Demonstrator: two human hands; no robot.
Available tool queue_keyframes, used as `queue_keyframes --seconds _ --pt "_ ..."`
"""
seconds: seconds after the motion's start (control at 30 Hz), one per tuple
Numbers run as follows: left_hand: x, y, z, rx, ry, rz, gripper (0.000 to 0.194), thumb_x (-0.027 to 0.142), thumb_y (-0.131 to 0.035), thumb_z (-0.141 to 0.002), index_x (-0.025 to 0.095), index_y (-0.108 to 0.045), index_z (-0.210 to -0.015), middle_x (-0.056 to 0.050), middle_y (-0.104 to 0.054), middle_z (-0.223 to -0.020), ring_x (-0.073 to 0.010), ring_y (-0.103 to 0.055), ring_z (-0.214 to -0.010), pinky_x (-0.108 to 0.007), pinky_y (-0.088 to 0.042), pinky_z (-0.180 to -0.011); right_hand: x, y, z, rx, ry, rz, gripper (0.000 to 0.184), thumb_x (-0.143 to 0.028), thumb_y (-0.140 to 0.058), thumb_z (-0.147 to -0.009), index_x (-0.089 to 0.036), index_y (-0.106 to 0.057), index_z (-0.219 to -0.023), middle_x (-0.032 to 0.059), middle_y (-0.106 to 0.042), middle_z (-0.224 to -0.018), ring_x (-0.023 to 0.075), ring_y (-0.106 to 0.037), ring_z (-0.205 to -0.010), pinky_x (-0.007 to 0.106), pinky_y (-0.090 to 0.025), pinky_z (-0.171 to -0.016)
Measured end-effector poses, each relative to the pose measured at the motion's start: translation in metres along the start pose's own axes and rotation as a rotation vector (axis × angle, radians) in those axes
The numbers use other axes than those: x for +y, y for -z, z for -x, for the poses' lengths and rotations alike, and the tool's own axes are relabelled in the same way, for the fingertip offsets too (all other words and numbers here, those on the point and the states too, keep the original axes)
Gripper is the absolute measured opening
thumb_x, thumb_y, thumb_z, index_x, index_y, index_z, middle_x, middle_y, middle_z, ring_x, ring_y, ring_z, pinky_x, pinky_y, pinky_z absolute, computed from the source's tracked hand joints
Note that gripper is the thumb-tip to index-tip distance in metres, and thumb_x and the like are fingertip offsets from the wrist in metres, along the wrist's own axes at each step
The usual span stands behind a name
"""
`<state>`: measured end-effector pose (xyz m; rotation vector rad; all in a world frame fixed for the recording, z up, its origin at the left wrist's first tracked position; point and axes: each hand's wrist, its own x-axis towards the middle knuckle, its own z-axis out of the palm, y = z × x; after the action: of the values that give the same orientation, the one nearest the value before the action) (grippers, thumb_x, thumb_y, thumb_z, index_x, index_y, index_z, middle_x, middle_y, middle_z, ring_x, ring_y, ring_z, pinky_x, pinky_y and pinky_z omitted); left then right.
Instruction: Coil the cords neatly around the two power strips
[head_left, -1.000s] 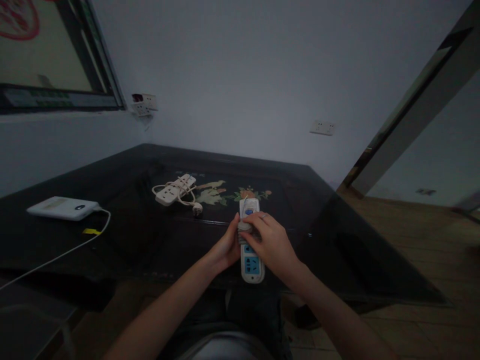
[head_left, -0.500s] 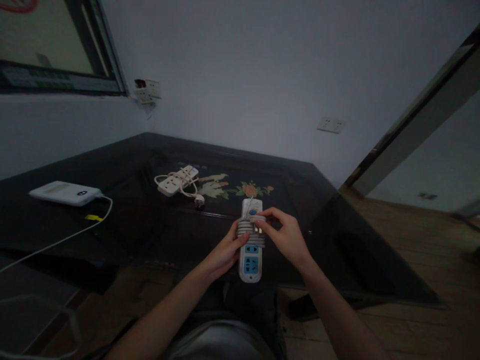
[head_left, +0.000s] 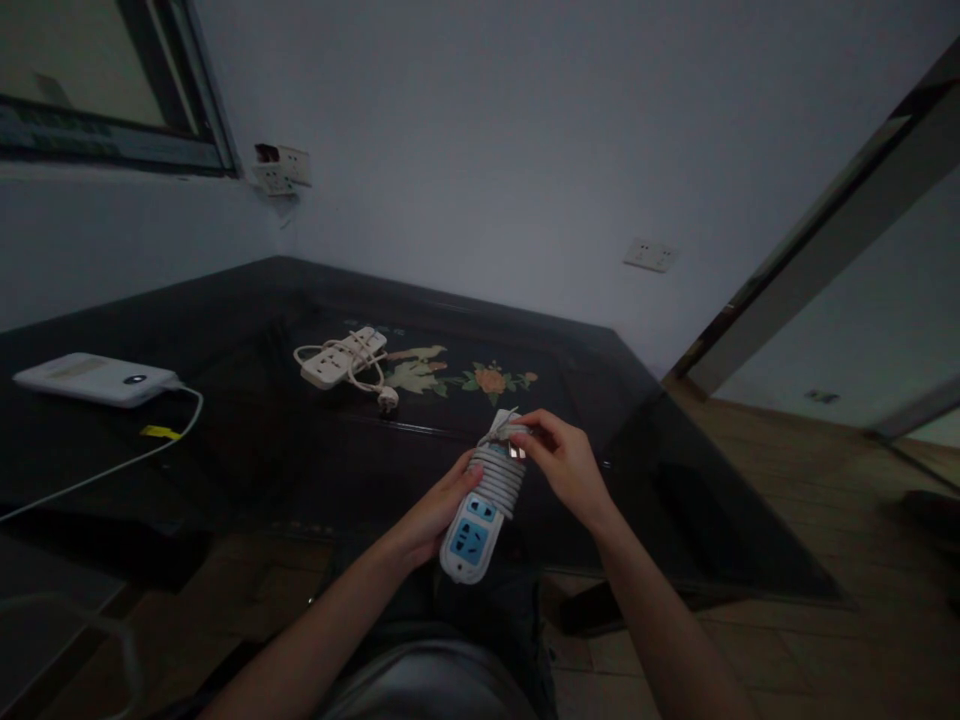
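Observation:
A white power strip with blue sockets is tilted above the near edge of the table, its top end leaning right. Its grey cord is wound in several turns round the middle. My left hand grips the strip from the left side, thumb on the coils. Between the thumb and fingers of my right hand is the plug at the cord's end, its metal pins showing. The plug sits close to the upper end of the strip, which is partly hidden by cord and fingers.
On the dark table lies a second white power strip with its cord looped about it and its plug beside it. A white power bank with a cable lies at left, near a yellow tag. Wall sockets are behind.
The power strip has turned, its lower end swinging left. My right hand has drawn the plug out from the coils to the strip's upper right side. My left hand keeps its hold.

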<state>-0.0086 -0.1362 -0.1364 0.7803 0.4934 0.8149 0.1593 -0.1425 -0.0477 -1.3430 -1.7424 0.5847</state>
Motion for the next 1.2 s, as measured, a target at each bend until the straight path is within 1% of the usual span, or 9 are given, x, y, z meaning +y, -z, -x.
queue_keyframes --seconds 0.17,0.27,0.43,0.73,0.83,0.9,1.0,1.07,1.2 --pt "0.000 0.000 0.000 0.020 0.006 0.064 0.043 0.034 -0.063 -0.085 0.018 -0.054 -0.124 -0.007 -0.065 -0.109 -0.0148 -0.062 -0.082 -0.025 -0.048 -0.072 0.011 0.000 0.003 0.084 0.171 0.079 0.006 -0.024 -0.061 -0.082 -0.021 -0.067 -0.084 0.0040 -0.068 -0.089 0.0196 -0.059 -0.085 0.029 -0.044 -0.069" --pt "0.000 -0.001 0.001 0.027 0.018 0.083 0.043 0.034 -0.063 -0.085 0.018 -0.055 -0.124 -0.007 -0.065 -0.109 -0.0146 -0.062 -0.082 -0.025 -0.049 -0.072 0.016 -0.002 0.008 0.121 0.206 0.071 0.008 -0.021 -0.062 -0.083 -0.023 -0.067 -0.089 0.0037 -0.067 -0.089 0.0198 -0.057 -0.085 0.030 -0.042 -0.068" --pt "-0.003 -0.003 0.002 0.036 0.043 0.117 0.043 0.037 -0.062 -0.085 0.019 -0.055 -0.124 -0.007 -0.066 -0.106 -0.0157 -0.062 -0.081 -0.027 -0.050 -0.071 0.022 -0.006 0.016 0.201 0.209 0.075 0.009 -0.022 -0.064 -0.084 -0.023 -0.068 -0.092 0.0035 -0.066 -0.087 0.0195 -0.054 -0.083 0.031 -0.042 -0.069" --pt "-0.005 -0.009 0.004 0.147 -0.032 0.081 0.046 0.042 -0.068 -0.079 0.016 -0.058 -0.115 -0.007 -0.067 -0.099 -0.0158 -0.062 -0.079 -0.026 -0.048 -0.072 0.027 -0.025 0.028 0.281 0.169 0.066 0.010 -0.019 -0.063 -0.083 -0.021 -0.068 -0.092 0.0026 -0.063 -0.083 0.0186 -0.054 -0.080 0.029 -0.042 -0.066" --pt "-0.007 -0.010 0.003 0.142 -0.032 0.072 0.048 0.043 -0.068 -0.079 0.015 -0.056 -0.117 -0.008 -0.066 -0.100 -0.0159 -0.062 -0.079 -0.027 -0.048 -0.072 0.028 -0.032 0.034 0.318 0.154 0.080 0.009 -0.020 -0.062 -0.085 -0.021 -0.068 -0.092 0.0031 -0.064 -0.085 0.0188 -0.054 -0.081 0.030 -0.043 -0.068" --pt "-0.008 -0.010 0.003 0.138 -0.030 0.059 0.051 0.042 -0.066 -0.081 0.018 -0.051 -0.123 -0.007 -0.065 -0.101 -0.0160 -0.062 -0.080 -0.026 -0.049 -0.070 0.029 -0.035 0.039 0.350 0.151 0.082 0.009 -0.020 -0.060 -0.086 -0.020 -0.067 -0.092 0.0034 -0.063 -0.085 0.0187 -0.054 -0.082 0.030 -0.043 -0.070" --pt "-0.008 -0.010 0.005 0.108 -0.037 0.030 0.064 0.041 -0.063 -0.084 0.030 -0.033 -0.139 -0.006 -0.063 -0.112 -0.0172 -0.063 -0.082 -0.028 -0.049 -0.070 0.031 -0.037 0.046 0.375 0.145 0.082 0.010 -0.021 -0.058 -0.088 -0.020 -0.065 -0.095 0.0036 -0.062 -0.087 0.0186 -0.054 -0.083 0.031 -0.044 -0.072" --pt "-0.005 -0.010 0.005 0.073 -0.066 -0.018 0.067 0.041 -0.061 -0.085 0.035 -0.026 -0.142 -0.006 -0.061 -0.119 -0.0187 -0.064 -0.087 -0.029 -0.050 -0.072 0.032 -0.038 0.050 0.377 0.143 0.076 0.013 -0.022 -0.055 -0.089 -0.021 -0.064 -0.100 0.0044 -0.062 -0.091 0.0188 -0.054 -0.085 0.032 -0.044 -0.074" --pt "0.000 -0.010 0.006 0.069 -0.136 -0.140 0.055 0.041 -0.059 -0.086 0.031 -0.039 -0.136 -0.006 -0.059 -0.123 -0.0197 -0.061 -0.093 -0.028 -0.049 -0.076 0.034 -0.036 0.053 0.348 0.166 0.097 0.019 -0.023 -0.053 -0.091 -0.023 -0.061 -0.108 0.0056 -0.062 -0.099 0.0202 -0.054 -0.094 0.036 -0.044 -0.083"
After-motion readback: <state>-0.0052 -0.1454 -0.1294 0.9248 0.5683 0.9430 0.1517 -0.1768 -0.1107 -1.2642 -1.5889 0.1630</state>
